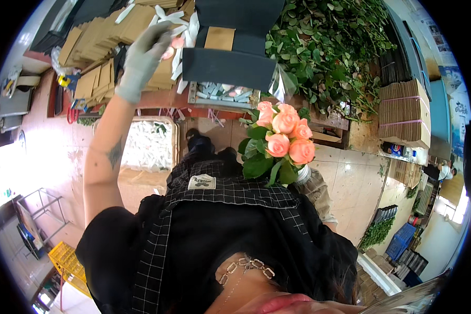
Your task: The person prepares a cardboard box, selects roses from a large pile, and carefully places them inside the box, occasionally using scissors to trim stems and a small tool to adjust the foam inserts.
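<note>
My right hand [302, 175], gloved in white with a khaki sleeve above it, is closed around a bunch of peach-pink roses [285, 123] in front of my chest. Blooms and green leaves hide most of its fingers. My left hand [144, 60], in a thin pale glove, reaches out to the far left above the bench. Its fingers are apart and slightly blurred. Loose pink petals [168, 53] show just beside those fingers; whether they touch is unclear. Near it lie white paper strips [192, 31] and stacked brown cardboard pieces [97, 34].
A black board stand [227, 67] rises at the bench's middle, over a tray of pale strips [222, 94]. Cut rose stems and leaves [324, 52] heap up at the far right beside bundled cardboard [403, 115]. Below the bench, left, stands a bin of white scraps [147, 144].
</note>
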Available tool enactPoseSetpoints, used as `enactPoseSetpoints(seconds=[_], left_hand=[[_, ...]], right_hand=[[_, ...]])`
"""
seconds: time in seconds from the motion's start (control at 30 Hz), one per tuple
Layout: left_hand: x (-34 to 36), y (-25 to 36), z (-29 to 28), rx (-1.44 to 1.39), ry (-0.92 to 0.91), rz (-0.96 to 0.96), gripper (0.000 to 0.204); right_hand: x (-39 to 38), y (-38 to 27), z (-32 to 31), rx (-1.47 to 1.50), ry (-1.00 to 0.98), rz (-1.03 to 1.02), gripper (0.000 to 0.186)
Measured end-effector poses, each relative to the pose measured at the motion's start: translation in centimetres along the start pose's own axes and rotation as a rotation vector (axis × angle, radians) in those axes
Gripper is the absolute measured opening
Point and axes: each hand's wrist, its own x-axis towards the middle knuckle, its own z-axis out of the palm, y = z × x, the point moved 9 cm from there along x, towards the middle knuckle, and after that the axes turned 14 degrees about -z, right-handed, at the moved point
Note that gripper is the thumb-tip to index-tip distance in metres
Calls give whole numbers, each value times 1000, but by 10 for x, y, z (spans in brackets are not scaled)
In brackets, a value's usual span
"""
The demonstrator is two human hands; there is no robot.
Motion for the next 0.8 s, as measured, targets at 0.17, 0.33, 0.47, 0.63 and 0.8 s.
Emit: enactPoseSetpoints(seconds=[0.17,0.33,0.47,0.63,0.8], left_hand=[[14,-24,92,768,-603,168,30],[14,-14,127,1180,-744,376,17],[17,-8,135,1144,-969,529,18],[54,-43,156,761,-1297,377,28],[65,-89,230,-1743,-1767,-1182,31]], right_hand=[[25,-24,0,-310,41,-20,24],[46,-133,7,-1111,149,-192,22],[86,-258,101,-1720,126,-374,21],[165,-288,184,-2019,108,-733,19],[219,-134,138,-1973,-118,-497,60]])
